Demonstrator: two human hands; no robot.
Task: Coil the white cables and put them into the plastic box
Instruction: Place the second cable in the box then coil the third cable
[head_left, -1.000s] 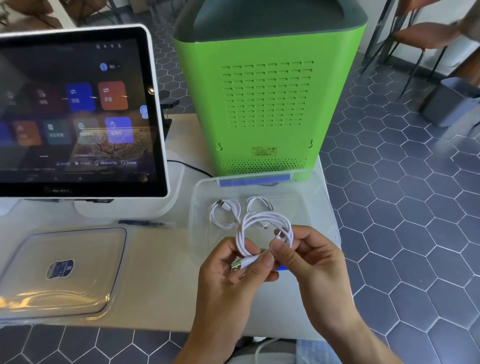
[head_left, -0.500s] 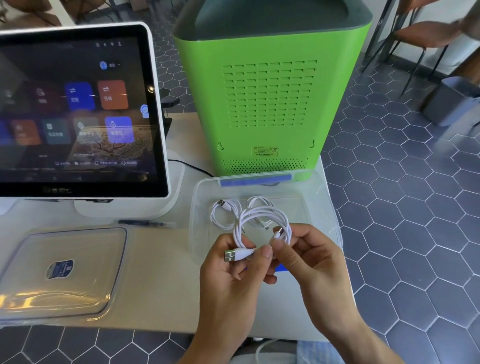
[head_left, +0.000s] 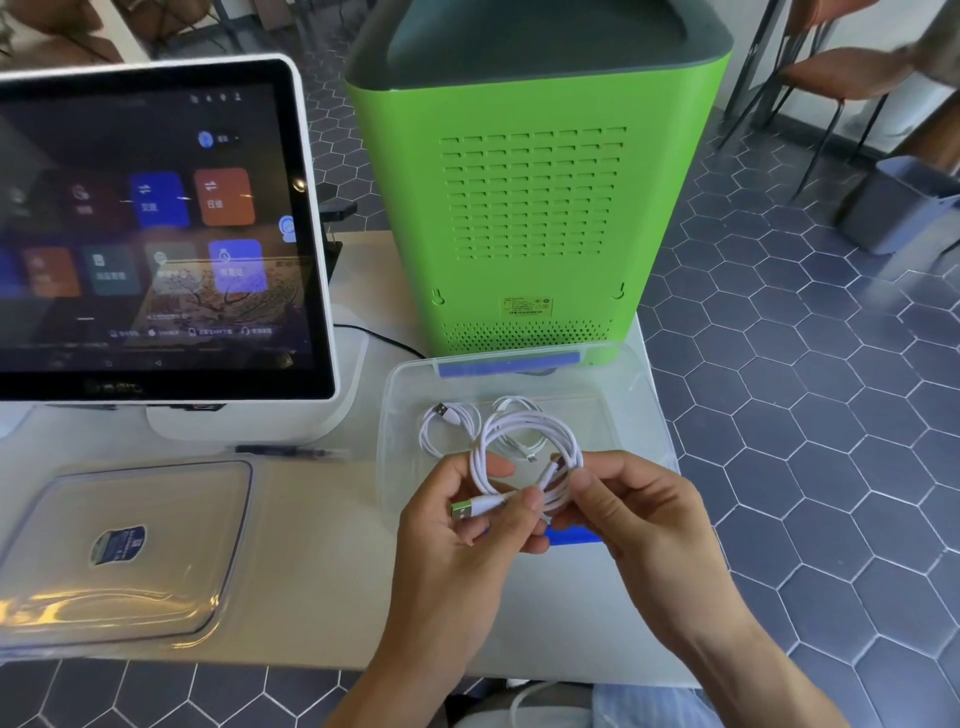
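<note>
A coiled white cable (head_left: 524, 434) hangs between both hands, just above the near edge of the clear plastic box (head_left: 644, 410). My left hand (head_left: 457, 540) pinches the cable near its USB plug, which sticks out to the left. My right hand (head_left: 634, 514) pinches the right side of the loops. Two smaller coiled white cables (head_left: 447, 423) lie on the box floor behind the held one, partly hidden by it.
The box's clear lid (head_left: 130, 551) lies at the left front of the white table. A touchscreen terminal (head_left: 156, 234) stands at the back left and a green machine (head_left: 535, 208) right behind the box. A pen (head_left: 280, 451) lies by the terminal's base.
The USB plug has slid out further to the left from my left fingers, and the coil has risen a little over the box. Both hands stay in about the same place.
</note>
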